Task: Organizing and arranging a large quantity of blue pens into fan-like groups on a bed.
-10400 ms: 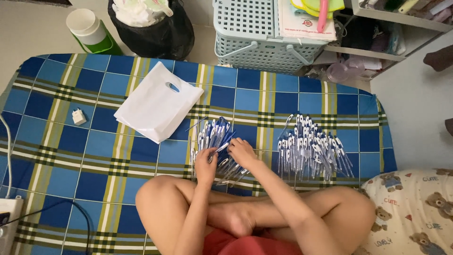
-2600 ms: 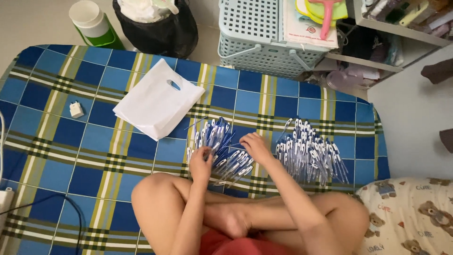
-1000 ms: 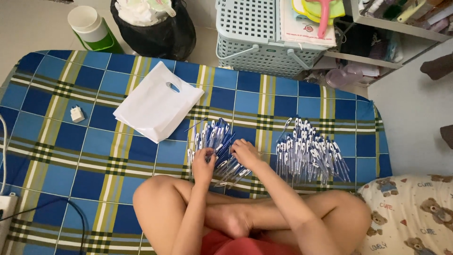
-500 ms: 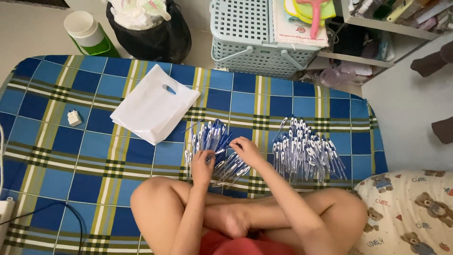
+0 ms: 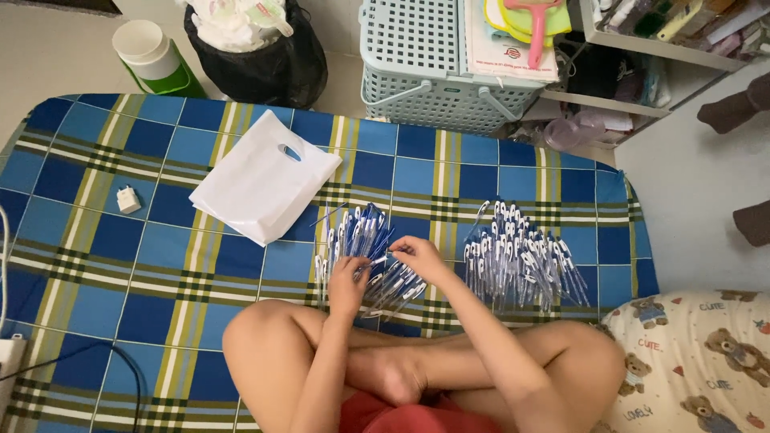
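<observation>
I sit cross-legged on a blue plaid mat [image 5: 96, 265]. In front of my knees lies a pile of blue and white pens [image 5: 361, 240]. My left hand [image 5: 347, 282] rests on the near edge of this pile. My right hand [image 5: 415, 256] pinches one pen [image 5: 377, 261] at its tip, and the left hand's fingers touch the same pen. To the right lies a larger, separate heap of the same pens [image 5: 521, 256]. A flat white plastic bag [image 5: 263, 180] with a cut-out handle lies to the left of the pile.
A small white charger plug [image 5: 128, 200] lies on the mat at left. Beyond the mat stand a green and white jug [image 5: 152, 58], a black bin bag [image 5: 257, 56], a pale green basket [image 5: 437, 60] and a shelf [image 5: 666, 32]. A teddy-bear pillow [image 5: 698, 361] lies at right.
Both hands stay at the near pen pile with only small finger movements. The camera view has shifted slightly; the piles and the bag have not moved.
</observation>
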